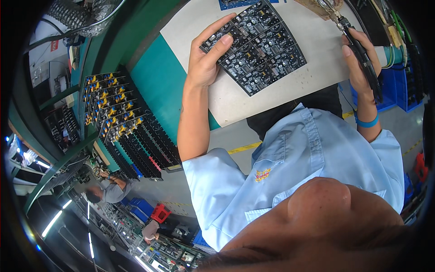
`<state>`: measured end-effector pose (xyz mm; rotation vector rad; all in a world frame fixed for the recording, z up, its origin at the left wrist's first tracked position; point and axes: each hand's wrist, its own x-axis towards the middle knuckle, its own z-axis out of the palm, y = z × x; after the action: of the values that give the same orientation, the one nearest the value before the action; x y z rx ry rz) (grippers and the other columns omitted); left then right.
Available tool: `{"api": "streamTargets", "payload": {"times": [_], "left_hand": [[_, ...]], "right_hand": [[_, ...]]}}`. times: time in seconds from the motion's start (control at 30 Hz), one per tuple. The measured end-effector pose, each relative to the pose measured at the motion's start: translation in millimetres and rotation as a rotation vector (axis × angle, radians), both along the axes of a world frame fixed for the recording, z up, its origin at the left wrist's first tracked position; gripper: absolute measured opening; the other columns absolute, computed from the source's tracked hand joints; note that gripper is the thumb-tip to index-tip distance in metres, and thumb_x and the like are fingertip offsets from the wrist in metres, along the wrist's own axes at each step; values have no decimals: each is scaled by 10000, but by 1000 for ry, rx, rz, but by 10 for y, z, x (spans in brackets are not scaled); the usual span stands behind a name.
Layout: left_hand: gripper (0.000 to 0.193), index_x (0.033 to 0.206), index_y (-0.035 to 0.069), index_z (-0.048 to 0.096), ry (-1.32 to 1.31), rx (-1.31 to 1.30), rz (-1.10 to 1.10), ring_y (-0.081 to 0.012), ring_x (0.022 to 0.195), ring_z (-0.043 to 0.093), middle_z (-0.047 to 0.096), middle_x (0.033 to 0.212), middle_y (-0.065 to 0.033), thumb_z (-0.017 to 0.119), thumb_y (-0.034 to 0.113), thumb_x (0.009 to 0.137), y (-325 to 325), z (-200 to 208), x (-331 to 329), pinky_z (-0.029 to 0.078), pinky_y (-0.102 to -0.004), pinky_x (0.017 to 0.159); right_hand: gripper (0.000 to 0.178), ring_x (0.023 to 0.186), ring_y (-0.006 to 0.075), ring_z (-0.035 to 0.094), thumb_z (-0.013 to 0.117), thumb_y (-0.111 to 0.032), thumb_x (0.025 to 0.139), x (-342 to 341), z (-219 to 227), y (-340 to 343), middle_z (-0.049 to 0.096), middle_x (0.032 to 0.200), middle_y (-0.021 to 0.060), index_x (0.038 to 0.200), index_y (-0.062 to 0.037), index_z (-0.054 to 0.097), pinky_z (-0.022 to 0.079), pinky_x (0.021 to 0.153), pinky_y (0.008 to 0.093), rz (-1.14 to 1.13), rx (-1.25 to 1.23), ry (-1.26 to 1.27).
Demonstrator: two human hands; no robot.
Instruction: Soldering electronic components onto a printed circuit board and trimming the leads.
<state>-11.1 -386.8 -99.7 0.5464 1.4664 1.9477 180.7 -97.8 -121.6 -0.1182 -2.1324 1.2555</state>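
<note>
My left hand (206, 63) grips the left edge of a black circuit board panel (260, 50), its thumb on top of the board. The panel is divided into several like sections dense with small parts, and it is tilted above the pale work surface (253, 102). To the right, my right hand (362, 63) is wrapped round the black handle of a tool (362, 56) with a metal front end. That metal end points up and away, toward the far edge of the view; its tip cannot be made out clearly. A blue band (366, 121) circles my right wrist.
At the left stands a black slotted rack (149, 136) with upright boards (111, 106) bearing yellow and blue parts. A green mat (158, 81) lies beside the pale surface. Blue bins (394, 88) are at the right. Another blue board (240, 3) lies at the far edge.
</note>
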Motion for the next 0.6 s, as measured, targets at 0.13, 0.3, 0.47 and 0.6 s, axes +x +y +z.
{"api": "streamTargets", "payload": {"times": [0.13,0.3,0.47,0.6], "left_hand": [[427,1336,-26,581,74,-55,56,-216,902,690,709,1103,-194,616,153,950,22,-6,28,565,-294,801],[425,1334,-13,568,123,-66,168,-194,909,652,686,1098,-161,575,264,1012,87,-82,80,527,-288,818],[401,1332,12,546,5,-54,307,-157,915,599,650,1092,-118,543,279,1033,146,-145,78,490,-275,830],[360,1275,32,572,-100,-113,400,-135,900,583,640,1080,-93,502,312,1060,195,-143,49,484,-263,814]], "right_hand": [[389,978,233,705,692,-8,878,20,-10,-17,687,1153,148,1260,2,621,532,897,297,1,-43,8],[370,991,237,709,679,-18,895,33,-34,-36,685,1158,161,1258,8,617,532,917,304,-13,-99,8],[367,974,241,704,674,-22,893,23,-22,-44,679,1143,178,1252,19,610,532,912,308,-28,-92,3],[365,966,246,692,659,-28,897,38,-32,-37,677,1123,188,1252,27,600,532,905,323,-45,-85,-14]]}}
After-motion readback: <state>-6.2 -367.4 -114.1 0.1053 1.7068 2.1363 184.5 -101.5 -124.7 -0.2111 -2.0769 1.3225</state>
